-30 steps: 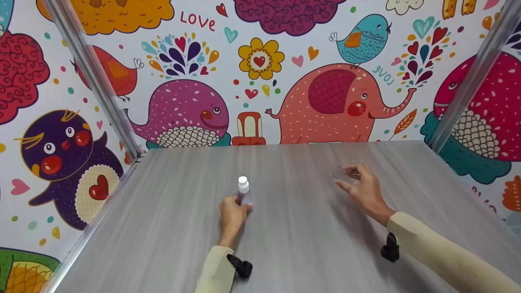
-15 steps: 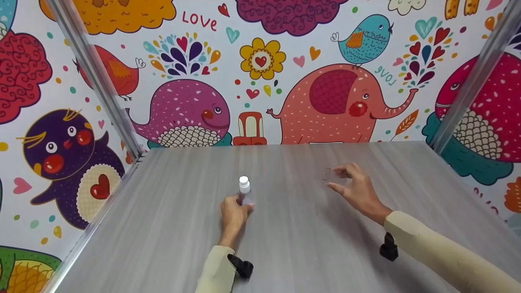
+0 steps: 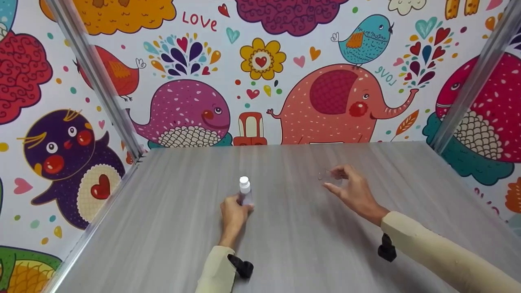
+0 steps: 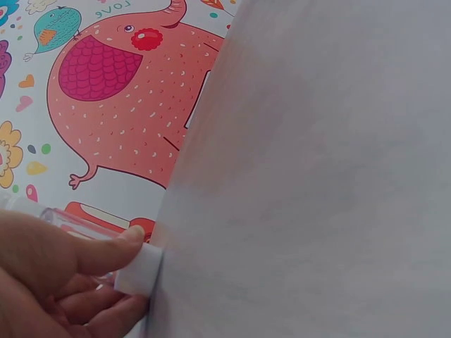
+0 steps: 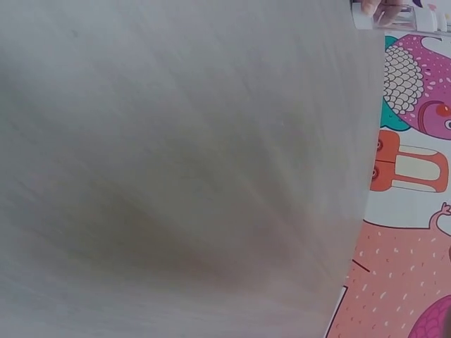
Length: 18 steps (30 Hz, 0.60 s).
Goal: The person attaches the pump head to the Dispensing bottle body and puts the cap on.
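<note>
A small clear bottle [image 3: 246,197] with a white top stands upright on the table near the middle. My left hand [image 3: 233,213] grips it low down, thumb at its right side. Seen from the left wrist, the left hand [image 4: 56,271] wraps the see-through bottle body, with the thumb and fingers at its white base [image 4: 139,269] against the tabletop. Over to the right, my right hand [image 3: 353,191] pinches a transparent round cap [image 3: 324,175] between thumb and fingers, its rim facing left toward the bottle. The right wrist view catches the bottle [image 5: 402,19] in its top right corner.
The grey wood-grain table [image 3: 285,236] runs back to a wall [image 3: 228,53] printed with cartoon animals. Metal posts [image 3: 97,85] rise at both back corners. A black wrist camera mount [image 3: 241,266] sits on each sleeve.
The right hand has moved left with the clear cap, coming closer to the bottle. The left hand and bottle have stayed in place.
</note>
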Available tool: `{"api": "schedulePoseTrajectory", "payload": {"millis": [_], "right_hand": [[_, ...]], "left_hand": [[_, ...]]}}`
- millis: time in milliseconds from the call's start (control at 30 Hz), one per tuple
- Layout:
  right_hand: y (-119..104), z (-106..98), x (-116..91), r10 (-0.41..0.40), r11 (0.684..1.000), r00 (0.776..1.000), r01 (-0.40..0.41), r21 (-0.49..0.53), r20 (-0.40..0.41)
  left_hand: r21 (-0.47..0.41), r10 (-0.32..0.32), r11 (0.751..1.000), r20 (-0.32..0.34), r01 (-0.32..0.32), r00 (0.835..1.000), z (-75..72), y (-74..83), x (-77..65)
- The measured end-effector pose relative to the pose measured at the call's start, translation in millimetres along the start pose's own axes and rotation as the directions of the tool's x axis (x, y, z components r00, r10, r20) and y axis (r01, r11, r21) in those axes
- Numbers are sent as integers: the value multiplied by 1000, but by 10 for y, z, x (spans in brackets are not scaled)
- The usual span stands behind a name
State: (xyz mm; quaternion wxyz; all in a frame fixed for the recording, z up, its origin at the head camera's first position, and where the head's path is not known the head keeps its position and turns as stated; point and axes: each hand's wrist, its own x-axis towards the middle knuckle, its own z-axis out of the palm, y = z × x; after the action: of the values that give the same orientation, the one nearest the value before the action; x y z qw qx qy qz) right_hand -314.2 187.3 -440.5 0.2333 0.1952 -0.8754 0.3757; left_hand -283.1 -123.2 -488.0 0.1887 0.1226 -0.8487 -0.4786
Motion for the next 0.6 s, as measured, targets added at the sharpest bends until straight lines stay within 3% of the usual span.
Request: {"api": "schedulePoseTrajectory", "payload": {"millis": [600], "right_hand": [[-85, 125, 0, -99, 995, 994, 98, 34, 55]], "left_hand": [[-6, -10, 1000, -1, 10, 1000, 5, -1, 2]]}}
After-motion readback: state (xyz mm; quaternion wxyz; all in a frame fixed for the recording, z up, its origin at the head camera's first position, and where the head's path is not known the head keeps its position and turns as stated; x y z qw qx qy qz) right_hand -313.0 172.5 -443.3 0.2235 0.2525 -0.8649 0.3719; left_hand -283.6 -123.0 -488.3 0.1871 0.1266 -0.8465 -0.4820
